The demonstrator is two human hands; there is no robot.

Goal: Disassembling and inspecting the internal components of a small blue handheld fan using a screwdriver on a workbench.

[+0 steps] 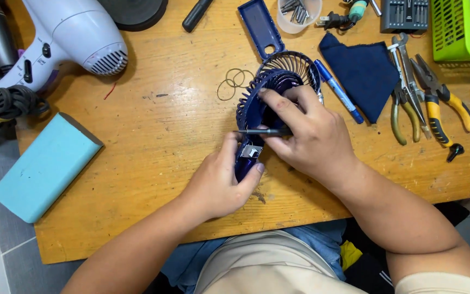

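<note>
At the far left edge of the wooden table (pixel 153 125), a coiled black cord (pixel 4 106) hangs partly off the corner, beside a pale hair dryer (pixel 69 35). Below them a light blue block (pixel 44 166) juts over the table's left edge. The stretch of wood between the block and your hands is bare, apart from a few thin rubber bands (pixel 236 81).

Your left hand (pixel 218 182) is closed around the lower handle of a small dark blue fan (pixel 270 95), thumb pressed against it, seemingly to steady it. The fan lies near the table's middle, its round grille tilted up and away from you. Your right hand (pixel 305 133) pinches a slim screwdriver (pixel 262 132), held level, its tip at the fan's handle where a small metal part shows.

Just behind the fan lies its detached blue cover (pixel 260 27). To the right are a blue pen (pixel 338 91), a folded navy cloth (pixel 366 73), then pliers (pixel 428 100) in a row, and a green basket (pixel 458 30) at the far corner. That right side is crowded, and your forearms cross the near edge.
</note>
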